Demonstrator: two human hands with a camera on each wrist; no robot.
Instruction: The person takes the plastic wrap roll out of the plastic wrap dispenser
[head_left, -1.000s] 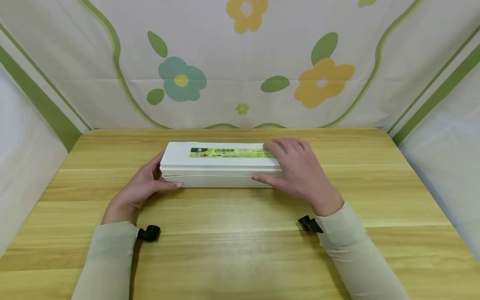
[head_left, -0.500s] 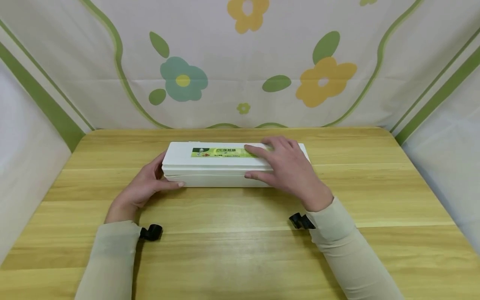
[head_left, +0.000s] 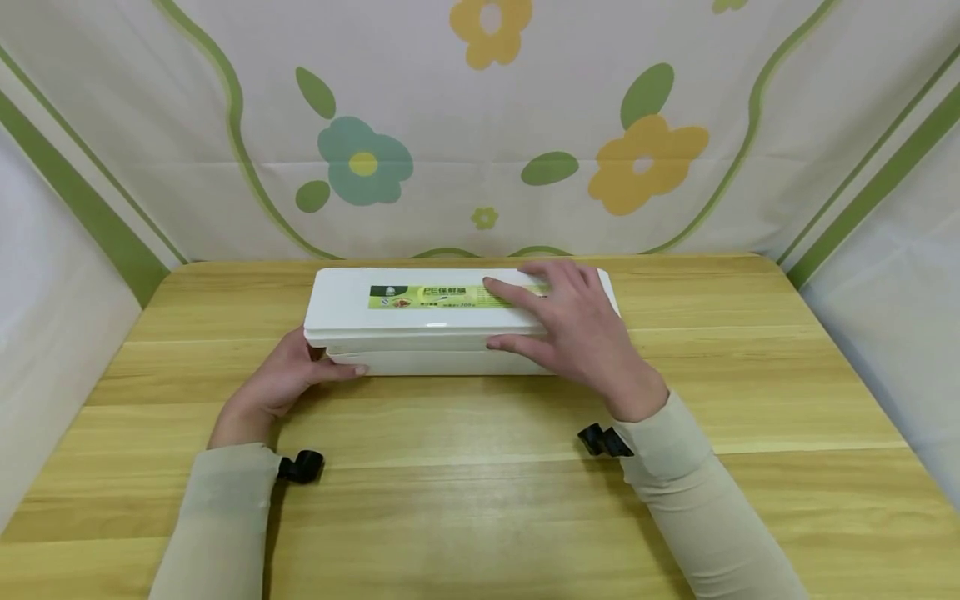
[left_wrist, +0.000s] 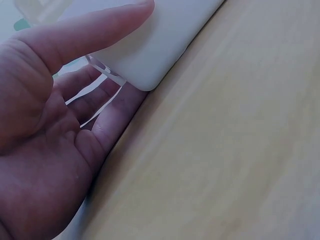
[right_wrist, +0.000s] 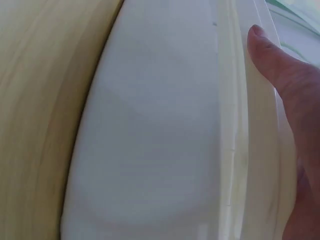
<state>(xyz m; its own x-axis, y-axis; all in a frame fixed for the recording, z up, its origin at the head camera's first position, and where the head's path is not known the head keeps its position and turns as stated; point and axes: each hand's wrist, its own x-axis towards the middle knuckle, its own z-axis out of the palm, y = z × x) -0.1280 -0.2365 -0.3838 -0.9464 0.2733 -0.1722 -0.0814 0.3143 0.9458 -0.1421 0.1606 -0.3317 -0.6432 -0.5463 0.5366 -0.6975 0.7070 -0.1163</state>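
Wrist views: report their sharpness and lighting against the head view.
Head view: sharp, evenly lit, label legible. Left wrist view: dim, bluish, left hand and wooden table soft. Right wrist view: white box fills the frame, blurred, warm-toned.

Head view: bright, even, diffuse lighting; soft, faint shadows beneath both forearms on the light wooden tabletop (head_left: 480, 500); slight wide-angle bowing at edges. Wrist views: dimmer and soft-focused, wood grain smeared, the long white plastic box (right_wrist: 150, 150) lacking surface detail.
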